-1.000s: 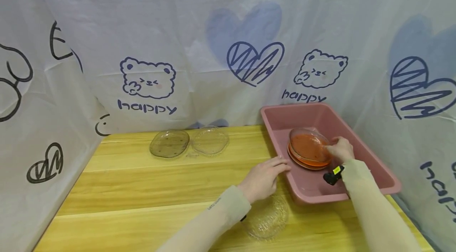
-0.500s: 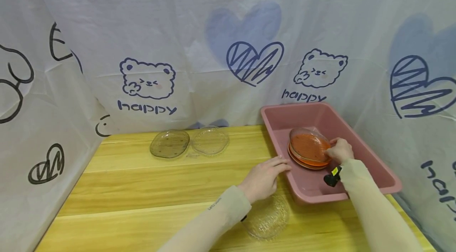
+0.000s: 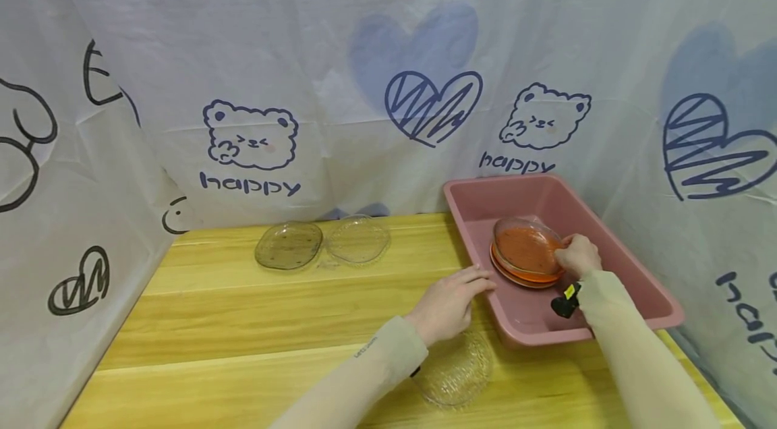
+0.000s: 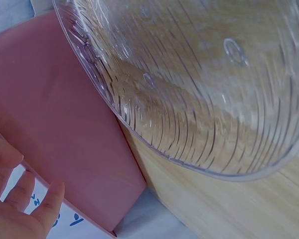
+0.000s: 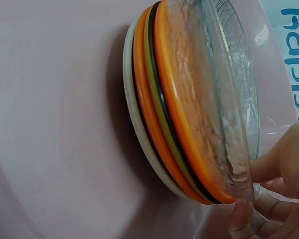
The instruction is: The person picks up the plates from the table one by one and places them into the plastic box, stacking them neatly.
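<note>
Inside the pink basin (image 3: pixel 510 196) lies a stack of round plates, with orange plates (image 5: pixel 173 99) among rims of white, black and olive. On top is a clear plate (image 3: pixel 527 247), tilted slightly, the orange showing through it. My right hand (image 3: pixel 581 255) pinches the clear plate's right edge between thumb and fingers. In the right wrist view, the fingers (image 5: pixel 271 211) are at its rim. My left hand (image 3: pixel 446 304) rests its fingers on the basin's left rim. Beneath the left wrist lies another clear ridged plate (image 3: pixel 455 372), partly covered by the sleeve.
A smoky grey plate (image 3: pixel 289 245) and a clear plate (image 3: pixel 358 239) lie side by side at the back of the wooden table (image 3: pixel 243 321). Printed white curtains (image 3: pixel 340 44) hang close behind the table and along both sides. The basin stands at the table's right.
My right hand shifts very slightly at the clear plate's edge. My left hand, the basin and the other plates stay where they were.
</note>
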The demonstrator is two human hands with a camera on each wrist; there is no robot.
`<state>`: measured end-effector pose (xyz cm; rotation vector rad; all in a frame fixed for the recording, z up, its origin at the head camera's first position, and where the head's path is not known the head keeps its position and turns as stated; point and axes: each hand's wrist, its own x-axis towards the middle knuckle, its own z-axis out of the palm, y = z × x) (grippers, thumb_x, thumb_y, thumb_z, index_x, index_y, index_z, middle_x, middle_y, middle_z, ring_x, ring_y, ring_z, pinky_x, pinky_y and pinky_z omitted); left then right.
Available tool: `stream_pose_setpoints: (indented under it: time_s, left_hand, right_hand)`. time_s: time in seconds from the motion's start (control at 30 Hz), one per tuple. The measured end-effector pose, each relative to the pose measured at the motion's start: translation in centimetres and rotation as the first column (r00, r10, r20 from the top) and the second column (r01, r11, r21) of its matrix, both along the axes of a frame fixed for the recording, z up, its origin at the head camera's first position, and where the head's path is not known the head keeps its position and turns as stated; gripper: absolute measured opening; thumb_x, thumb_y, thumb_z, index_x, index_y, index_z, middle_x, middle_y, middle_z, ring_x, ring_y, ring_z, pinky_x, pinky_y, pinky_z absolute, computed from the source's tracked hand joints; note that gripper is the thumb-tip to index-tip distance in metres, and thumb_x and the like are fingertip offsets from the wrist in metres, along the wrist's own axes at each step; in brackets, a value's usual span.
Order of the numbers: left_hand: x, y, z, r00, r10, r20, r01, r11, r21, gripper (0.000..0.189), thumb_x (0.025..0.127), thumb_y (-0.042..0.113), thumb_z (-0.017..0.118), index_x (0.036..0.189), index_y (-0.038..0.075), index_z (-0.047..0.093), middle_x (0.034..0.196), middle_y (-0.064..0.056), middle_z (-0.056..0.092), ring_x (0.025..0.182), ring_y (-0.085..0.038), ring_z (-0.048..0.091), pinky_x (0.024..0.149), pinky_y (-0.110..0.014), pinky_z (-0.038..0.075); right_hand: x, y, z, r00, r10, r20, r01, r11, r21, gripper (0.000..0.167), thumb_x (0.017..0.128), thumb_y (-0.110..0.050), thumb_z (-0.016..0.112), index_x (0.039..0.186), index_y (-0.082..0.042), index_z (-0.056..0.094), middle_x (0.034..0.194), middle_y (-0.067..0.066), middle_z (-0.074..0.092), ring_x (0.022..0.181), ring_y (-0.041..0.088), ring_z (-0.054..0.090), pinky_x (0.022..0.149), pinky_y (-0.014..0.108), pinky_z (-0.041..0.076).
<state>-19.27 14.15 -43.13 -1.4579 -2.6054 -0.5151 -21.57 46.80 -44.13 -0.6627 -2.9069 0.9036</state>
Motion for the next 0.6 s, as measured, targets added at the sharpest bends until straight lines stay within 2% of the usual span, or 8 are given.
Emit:
stream_pose_setpoints:
  time_s: [0.2, 0.33, 0.6]
  left_hand:
    - [0.02, 0.00, -0.03, 1.000, 0.002, -0.004, -0.002, 1.000, 0.004, 0.057, 0.091, -0.006, 0.054, 0.142, 0.019, 0.058, 0.157, 0.006, 0.047, 0.148, -0.015, 0.041, 0.122, -0.029, 0.035]
    - [0.04, 0.01, 0.00, 1.000, 0.003, 0.000, -0.003, 1.000, 0.003, 0.058, 0.090, -0.006, 0.055, 0.142, 0.020, 0.057, 0.157, 0.005, 0.046, 0.149, -0.015, 0.041, 0.122, -0.029, 0.035]
    - [0.06, -0.02, -0.05, 1.000, 0.000, -0.008, 0.001, 1.000, 0.006, 0.059, 0.089, -0.007, 0.055, 0.142, 0.018, 0.057, 0.157, 0.005, 0.046, 0.149, -0.016, 0.041, 0.122, -0.030, 0.035]
  right_hand:
    - [0.01, 0.07, -0.21, 1.000, -0.013, -0.017, 0.014, 1.000, 0.003, 0.050, 0.081, -0.014, 0.069, 0.120, 0.013, 0.053, 0.115, 0.034, 0.059, 0.101, 0.047, 0.057, 0.086, 0.056, 0.051]
    - [-0.11, 0.29, -0.39, 1.000, -0.019, -0.009, 0.019, 1.000, 0.008, 0.048, 0.080, -0.013, 0.064, 0.119, 0.011, 0.053, 0.115, 0.033, 0.059, 0.101, 0.046, 0.056, 0.086, 0.055, 0.051]
    - [-0.30, 0.27, -0.10, 1.000, -0.007, 0.024, 0.006, 1.000, 0.029, 0.054, 0.090, -0.020, 0.051, 0.132, 0.013, 0.050, 0.130, 0.038, 0.054, 0.113, 0.054, 0.056, 0.094, 0.062, 0.052]
